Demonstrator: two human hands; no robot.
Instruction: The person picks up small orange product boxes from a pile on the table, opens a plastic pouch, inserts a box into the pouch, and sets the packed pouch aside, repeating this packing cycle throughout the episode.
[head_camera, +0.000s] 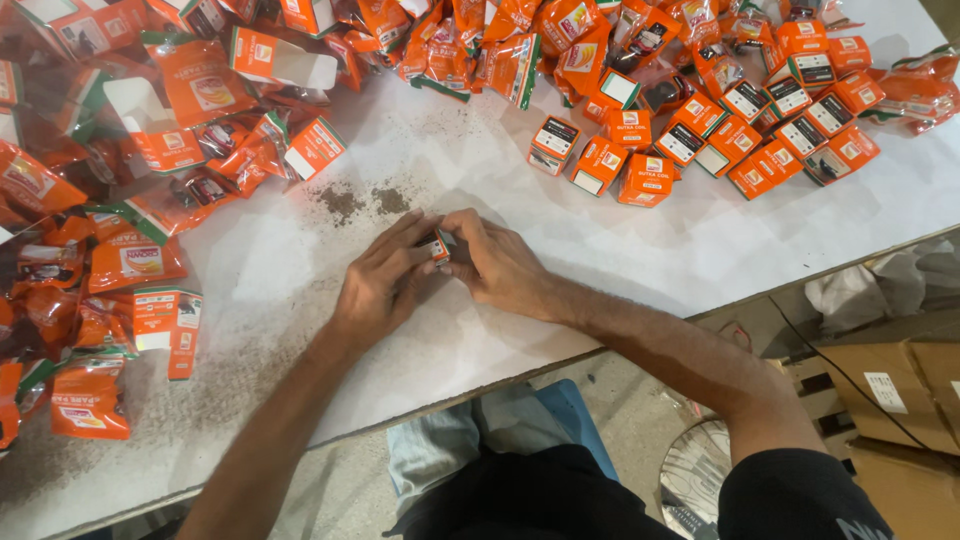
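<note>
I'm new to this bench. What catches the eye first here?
Both hands, left hand and right hand, meet mid-table around one small orange box. Closed orange boxes cluster at upper right, and orange plastic packets are heaped along the left on the white table.

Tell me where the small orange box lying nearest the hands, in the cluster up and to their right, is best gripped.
Probably across the two long side faces of the small orange box, fingers coming down from above. It lies flat on the white table with its top face bare, and the side toward the table edge is open. Neighbouring boxes crowd its left and far sides, so reaching in sideways looks harder.
</note>
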